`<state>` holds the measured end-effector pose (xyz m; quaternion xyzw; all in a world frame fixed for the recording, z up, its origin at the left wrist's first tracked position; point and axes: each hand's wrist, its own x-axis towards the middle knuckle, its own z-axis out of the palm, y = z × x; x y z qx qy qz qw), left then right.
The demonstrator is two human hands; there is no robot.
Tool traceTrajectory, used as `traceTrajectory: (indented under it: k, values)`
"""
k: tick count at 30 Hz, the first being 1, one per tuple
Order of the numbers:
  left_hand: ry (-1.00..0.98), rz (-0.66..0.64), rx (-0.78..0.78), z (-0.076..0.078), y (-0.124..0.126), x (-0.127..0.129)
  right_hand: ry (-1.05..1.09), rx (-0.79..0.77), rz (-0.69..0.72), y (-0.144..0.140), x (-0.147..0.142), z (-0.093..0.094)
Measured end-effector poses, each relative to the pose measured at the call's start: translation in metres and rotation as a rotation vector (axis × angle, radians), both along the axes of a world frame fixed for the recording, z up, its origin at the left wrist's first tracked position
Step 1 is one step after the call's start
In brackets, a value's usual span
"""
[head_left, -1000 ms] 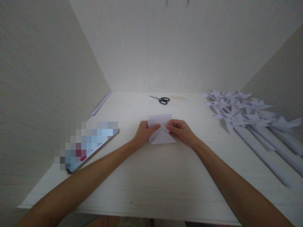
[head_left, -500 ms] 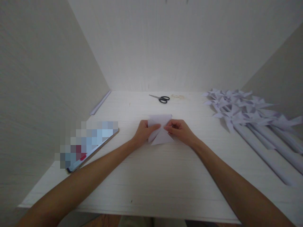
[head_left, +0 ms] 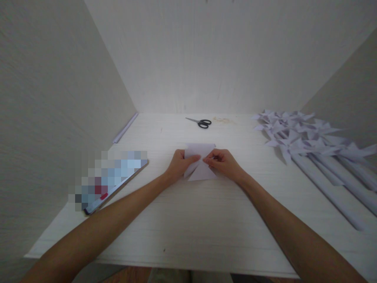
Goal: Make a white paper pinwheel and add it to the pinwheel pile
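Enclosed papercraft work nook, wider building type indeterminate: a white surface (head_left: 188, 224) bounded left, right and far by pale panels (head_left: 188, 59); scissors (head_left: 203, 124) lie at the far side, paper pinwheels (head_left: 290, 142) with rolled-paper sticks (head_left: 326, 192) at right.

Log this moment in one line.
left hand: holding folded paper | right hand: pinching same paper | scissors: beyond paper | phone: left side | pinwheels: right side

Left hand (head_left: 180, 166), right hand (head_left: 223, 162) pinch folded white paper (head_left: 200, 151); scissors (head_left: 199, 122) lie beyond on bench (head_left: 182, 220); paper pinwheels (head_left: 290, 144) at right.
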<state>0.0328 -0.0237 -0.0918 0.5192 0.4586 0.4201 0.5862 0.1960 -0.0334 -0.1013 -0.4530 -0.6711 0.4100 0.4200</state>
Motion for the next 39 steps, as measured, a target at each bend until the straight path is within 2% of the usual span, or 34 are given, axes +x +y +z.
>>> traceTrajectory:
  k: [10,15,18,26,29,36,39]
  values:
    - [0.047,-0.011,0.018,0.001,-0.001,0.0,-0.095,0.053,-0.022,-0.001,0.0,0.001]
    - [0.151,-0.025,0.089,0.005,-0.003,0.0,-0.068,0.07,-0.046,0.0,-0.001,0.0]
    - [0.176,-0.004,0.115,0.005,-0.003,0.001,-0.003,0.057,-0.081,-0.002,-0.004,0.001]
    - [0.064,0.085,0.088,0.002,-0.001,0.001,0.378,-0.088,-0.074,-0.007,-0.005,0.006]
    - [0.05,0.07,0.095,0.002,0.0,0.001,0.42,-0.14,-0.053,-0.007,-0.005,0.004]
    - [0.059,0.008,0.159,0.002,-0.001,0.001,0.45,-0.154,-0.122,-0.009,-0.015,0.003]
    - [0.084,-0.006,0.118,0.002,-0.001,0.001,0.448,-0.163,-0.128,-0.009,-0.012,0.002]
